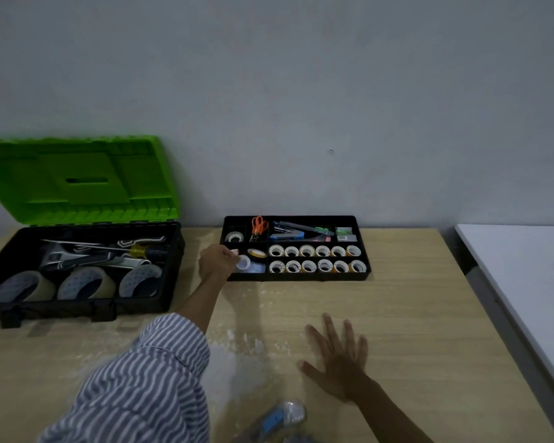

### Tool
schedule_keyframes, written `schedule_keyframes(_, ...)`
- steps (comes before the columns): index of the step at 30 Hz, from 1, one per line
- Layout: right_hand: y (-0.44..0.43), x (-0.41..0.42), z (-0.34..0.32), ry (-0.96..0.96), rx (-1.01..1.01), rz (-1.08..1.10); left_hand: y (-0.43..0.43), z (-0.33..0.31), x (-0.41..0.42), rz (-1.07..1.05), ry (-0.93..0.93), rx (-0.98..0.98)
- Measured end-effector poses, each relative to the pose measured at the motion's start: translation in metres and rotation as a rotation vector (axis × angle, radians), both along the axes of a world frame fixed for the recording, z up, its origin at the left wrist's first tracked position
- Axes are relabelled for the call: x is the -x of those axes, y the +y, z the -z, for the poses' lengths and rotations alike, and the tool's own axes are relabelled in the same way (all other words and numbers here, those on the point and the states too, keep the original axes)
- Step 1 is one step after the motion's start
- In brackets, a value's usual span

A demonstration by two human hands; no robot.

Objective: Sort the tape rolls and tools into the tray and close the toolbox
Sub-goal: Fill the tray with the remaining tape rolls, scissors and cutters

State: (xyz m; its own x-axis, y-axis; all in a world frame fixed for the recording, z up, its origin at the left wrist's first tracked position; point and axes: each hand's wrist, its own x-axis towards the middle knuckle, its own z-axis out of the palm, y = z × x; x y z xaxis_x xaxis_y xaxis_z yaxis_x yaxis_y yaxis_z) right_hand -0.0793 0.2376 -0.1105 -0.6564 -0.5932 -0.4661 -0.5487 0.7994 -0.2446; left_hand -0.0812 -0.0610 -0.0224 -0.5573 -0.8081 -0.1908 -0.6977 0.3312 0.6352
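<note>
Left hand (218,262) pinches a tape roll (234,251) over the tray (365,276); packet (344,234) label unreadable.

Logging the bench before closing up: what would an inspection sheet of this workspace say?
Surface: pale wooden table, whitish smears mid-table.
Job's things: black toolbox with green lid open, holding three large tape rolls and metal tools; black compartment tray holds two rows of small tape rolls, orange-handled scissors.
Clutter: blue-and-clear plastic item at near edge.
Grips: left hand pinches a small white roll at the tray; right hand flat on table.
Cables: nothing seen.
Surroundings: grey wall; white surface at right.
</note>
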Motion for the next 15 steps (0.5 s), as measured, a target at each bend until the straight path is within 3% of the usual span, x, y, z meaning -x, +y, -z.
schedule_keyframes(10, 0.000, -0.001, -0.002, 0.001, -0.006, -0.003, 0.008, 0.006, -0.010, 0.192, -0.039, 0.114)
schedule_keyframes(15, 0.001, -0.001, -0.002, 0.002, -0.003, -0.004, 0.003, 0.006, -0.016, 0.198, 0.063, 0.108)
